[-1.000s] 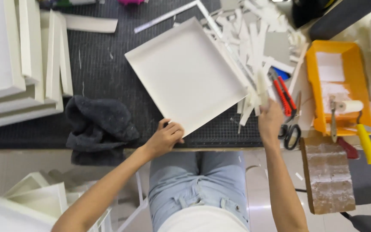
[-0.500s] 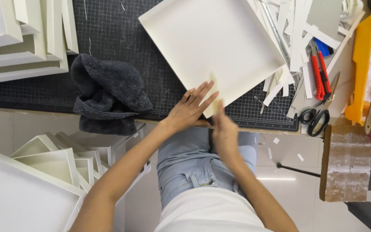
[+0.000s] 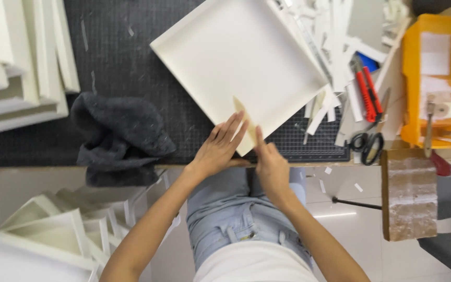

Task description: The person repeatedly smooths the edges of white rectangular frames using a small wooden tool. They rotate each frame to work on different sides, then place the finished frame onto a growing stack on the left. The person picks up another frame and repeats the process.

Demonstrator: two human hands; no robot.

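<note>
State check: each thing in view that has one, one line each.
White square tray: flat on the mat, corner toward the person.
Left hand: fingers spread on that corner.
Right hand: pinching a thin tool at the corner.
Dark cloth: crumpled.
Scissors: closed.
Red cutters: lying flat.

1. The tabletop (image 3: 27, 175) has a pale front edge and carries a dark gridded cutting mat (image 3: 131, 57).
2. On the mat lie a square white tray (image 3: 236, 62), a crumpled dark grey cloth (image 3: 116, 136) and stacked white frames (image 3: 16, 78).
3. To the right lie white offcut strips (image 3: 335, 31), red utility knives (image 3: 366, 94), black scissors (image 3: 367, 143) and an orange bin (image 3: 413, 83).
</note>
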